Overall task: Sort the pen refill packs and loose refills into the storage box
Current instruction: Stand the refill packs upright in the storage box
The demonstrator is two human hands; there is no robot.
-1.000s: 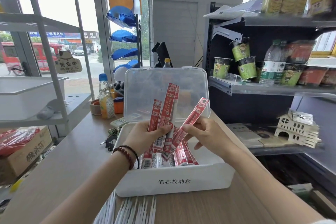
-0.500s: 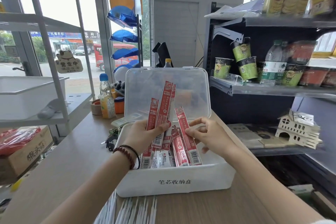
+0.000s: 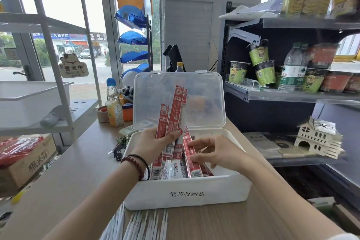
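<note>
Head camera: your left hand [image 3: 153, 146] is above the left part of the storage box [image 3: 187, 194]. Its thumb and curled fingers grip a fan of red refill packs [image 3: 171, 119], upright before the open lid [image 3: 204, 99]. Your right hand [image 3: 220, 154] reaches inside the box, where thumb and forefinger lightly pinch a single red pack [image 3: 191, 160] leaning there. White loose refills [image 3: 140, 226] lie just before the box's front wall.

daylit window [image 3: 62, 2] left | grey wall [image 3: 187, 31] behind | wooden counter [image 3: 78, 171] | dark shelving [image 3: 292, 97] right
</note>
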